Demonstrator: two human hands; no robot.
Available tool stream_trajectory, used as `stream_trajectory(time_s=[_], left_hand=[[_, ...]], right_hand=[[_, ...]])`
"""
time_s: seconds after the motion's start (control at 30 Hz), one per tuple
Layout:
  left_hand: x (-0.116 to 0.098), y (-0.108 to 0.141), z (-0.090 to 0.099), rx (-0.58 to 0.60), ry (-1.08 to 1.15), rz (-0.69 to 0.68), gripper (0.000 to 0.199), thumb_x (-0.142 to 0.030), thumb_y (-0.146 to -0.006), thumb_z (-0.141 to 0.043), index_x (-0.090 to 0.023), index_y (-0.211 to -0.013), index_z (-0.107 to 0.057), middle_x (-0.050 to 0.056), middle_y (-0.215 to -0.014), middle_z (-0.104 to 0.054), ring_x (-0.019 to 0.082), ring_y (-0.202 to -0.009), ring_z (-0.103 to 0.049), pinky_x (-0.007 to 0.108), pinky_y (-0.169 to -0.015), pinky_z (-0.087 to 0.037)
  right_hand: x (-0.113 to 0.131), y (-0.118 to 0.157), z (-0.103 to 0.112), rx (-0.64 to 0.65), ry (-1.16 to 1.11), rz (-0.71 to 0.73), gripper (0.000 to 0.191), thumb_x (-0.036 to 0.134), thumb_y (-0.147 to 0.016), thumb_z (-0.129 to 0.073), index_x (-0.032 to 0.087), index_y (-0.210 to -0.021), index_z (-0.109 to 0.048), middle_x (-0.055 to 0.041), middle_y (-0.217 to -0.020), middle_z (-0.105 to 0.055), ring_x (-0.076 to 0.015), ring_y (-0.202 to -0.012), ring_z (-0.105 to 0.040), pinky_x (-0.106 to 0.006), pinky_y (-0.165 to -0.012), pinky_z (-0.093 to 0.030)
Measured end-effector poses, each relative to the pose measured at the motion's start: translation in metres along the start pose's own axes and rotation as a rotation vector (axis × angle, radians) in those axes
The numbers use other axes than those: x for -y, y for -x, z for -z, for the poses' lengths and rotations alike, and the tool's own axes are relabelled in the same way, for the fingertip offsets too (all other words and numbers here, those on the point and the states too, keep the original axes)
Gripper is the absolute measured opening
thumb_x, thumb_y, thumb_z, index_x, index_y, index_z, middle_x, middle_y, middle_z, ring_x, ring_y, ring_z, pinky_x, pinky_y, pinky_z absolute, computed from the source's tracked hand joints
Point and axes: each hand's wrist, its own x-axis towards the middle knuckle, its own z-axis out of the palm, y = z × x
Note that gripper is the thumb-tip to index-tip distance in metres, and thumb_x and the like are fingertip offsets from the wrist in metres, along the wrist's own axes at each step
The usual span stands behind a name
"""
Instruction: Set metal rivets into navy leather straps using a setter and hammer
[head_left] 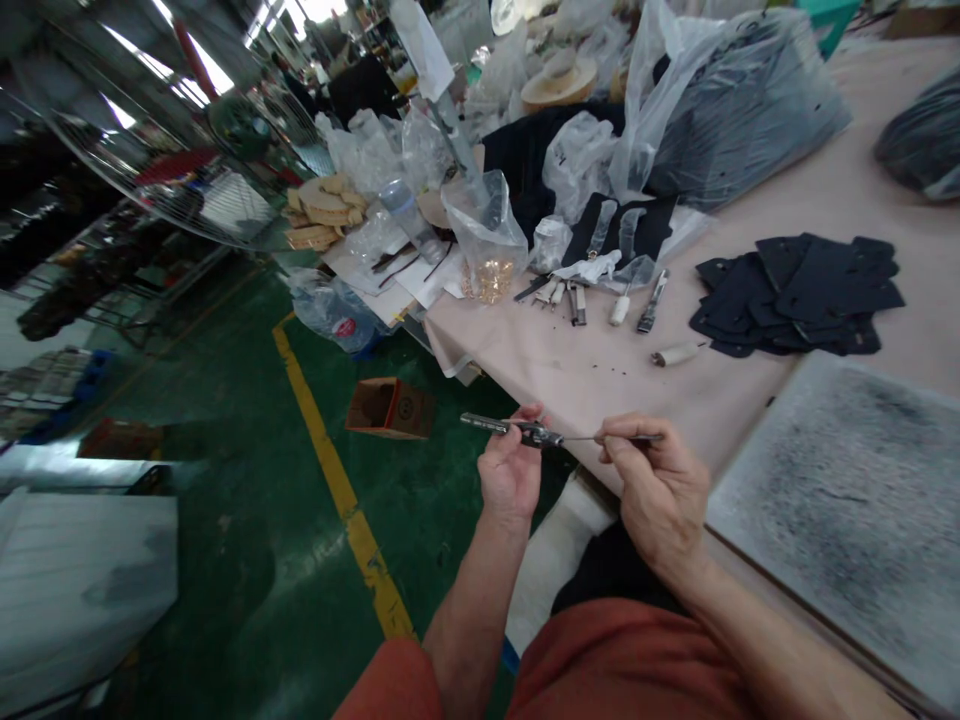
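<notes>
Above the table's front edge, my left hand [512, 468] is closed around a slim silver-and-black metal tool [486, 423]. The tool lies roughly level, one end pointing left. My right hand [664, 490] pinches a thin metal rod [581, 438] between thumb and fingers. Its tip meets, or nearly meets, the right end of the metal tool; I cannot tell which. A similar metal tool [654, 302] rests on the table beyond my hands, near a white cylindrical piece [675, 354]. Farther right lies a loose pile of dark flat cut pieces [799, 295].
A grey worn board [847, 500] covers the table's right front. Farther back are a clear bag of gold-coloured small parts [489, 275], crumpled plastic and a large bag of dark material [742, 110]. An open cardboard box [390, 408] stands on the green floor; a fan [240, 128] is at left.
</notes>
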Motion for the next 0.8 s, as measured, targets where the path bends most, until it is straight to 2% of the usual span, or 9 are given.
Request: stream_trajectory(time_s=[0.1, 0.2, 0.27, 0.33, 0.43, 0.6, 0.73, 0.8], left_hand=[[-0.001, 0.003, -0.004, -0.021, -0.167, -0.222, 0.008, -0.020, -0.068, -0.078, -0.018, -0.075, -0.075, 0.006, -0.099, -0.072, 0.023, -0.103, -0.065, 0.043, -0.103, -0.047], [-0.001, 0.008, -0.006, -0.043, -0.338, -0.424, 0.010, -0.019, -0.067, -0.080, -0.018, -0.076, -0.075, 0.006, -0.101, -0.072, 0.023, -0.105, -0.064, 0.039, -0.102, -0.047], [-0.002, 0.012, -0.008, -0.019, -0.441, -0.513, 0.009, -0.019, -0.069, -0.081, -0.019, -0.076, -0.075, 0.005, -0.104, -0.071, 0.024, -0.109, -0.063, 0.039, -0.105, -0.044], [-0.004, 0.017, -0.009, 0.009, -0.527, -0.564, 0.009, -0.018, -0.070, -0.081, -0.019, -0.076, -0.075, 0.006, -0.104, -0.070, 0.025, -0.111, -0.062, 0.041, -0.109, -0.041], [-0.008, 0.024, -0.013, 0.026, -0.600, -0.583, 0.011, -0.014, -0.070, -0.080, -0.019, -0.078, -0.075, 0.006, -0.106, -0.069, 0.026, -0.114, -0.061, 0.042, -0.112, -0.038], [-0.009, 0.028, -0.015, -0.044, -0.561, -0.491, 0.017, -0.006, -0.067, -0.081, -0.019, -0.071, -0.072, 0.005, -0.105, -0.071, 0.025, -0.116, -0.061, 0.039, -0.110, -0.041], [-0.008, 0.025, -0.010, -0.082, -0.589, -0.484, 0.013, -0.013, -0.068, -0.082, -0.018, -0.074, -0.072, 0.006, -0.104, -0.071, 0.023, -0.107, -0.066, 0.034, -0.100, -0.050], [-0.007, 0.021, -0.007, -0.106, -0.544, -0.471, 0.013, -0.018, -0.069, -0.082, -0.017, -0.079, -0.072, 0.006, -0.102, -0.071, 0.022, -0.096, -0.069, 0.032, -0.088, -0.056]], right_hand=[[-0.017, -0.009, 0.007, -0.168, -0.251, -0.222, 0.008, 0.020, -0.073, -0.069, 0.018, -0.078, -0.062, -0.0001, -0.074, -0.065, -0.0115, -0.060, -0.057, -0.026, -0.058, -0.048], [-0.030, -0.017, 0.014, -0.173, -0.435, -0.462, 0.013, 0.018, -0.064, -0.071, 0.018, -0.071, -0.061, 0.0014, -0.068, -0.064, -0.0097, -0.053, -0.055, -0.029, -0.059, -0.054], [-0.036, -0.018, 0.018, -0.157, -0.464, -0.540, 0.013, 0.017, -0.061, -0.070, 0.018, -0.070, -0.061, 0.0019, -0.066, -0.064, -0.0089, -0.051, -0.054, -0.029, -0.058, -0.055], [-0.039, -0.018, 0.021, -0.178, -0.452, -0.549, 0.013, 0.017, -0.060, -0.070, 0.018, -0.069, -0.061, 0.0021, -0.065, -0.064, -0.0084, -0.051, -0.054, -0.027, -0.057, -0.055], [-0.040, -0.017, 0.022, -0.203, -0.419, -0.541, 0.015, 0.017, -0.058, -0.071, 0.018, -0.069, -0.061, 0.0022, -0.064, -0.064, -0.0079, -0.050, -0.055, -0.024, -0.056, -0.054], [-0.039, -0.022, 0.024, -0.210, -0.374, -0.546, 0.018, 0.018, -0.055, -0.072, 0.017, -0.069, -0.060, 0.0019, -0.063, -0.064, -0.0084, -0.049, -0.055, -0.023, -0.053, -0.052], [-0.046, -0.026, 0.027, -0.195, -0.297, -0.558, 0.018, 0.022, -0.056, -0.071, 0.018, -0.070, -0.060, 0.0024, -0.063, -0.063, -0.0088, -0.048, -0.052, -0.025, -0.052, -0.050], [-0.049, -0.024, 0.026, -0.103, -0.154, -0.510, 0.017, 0.024, -0.058, -0.071, 0.018, -0.070, -0.060, 0.0030, -0.061, -0.061, -0.0102, -0.049, -0.052, -0.025, -0.051, -0.047]])
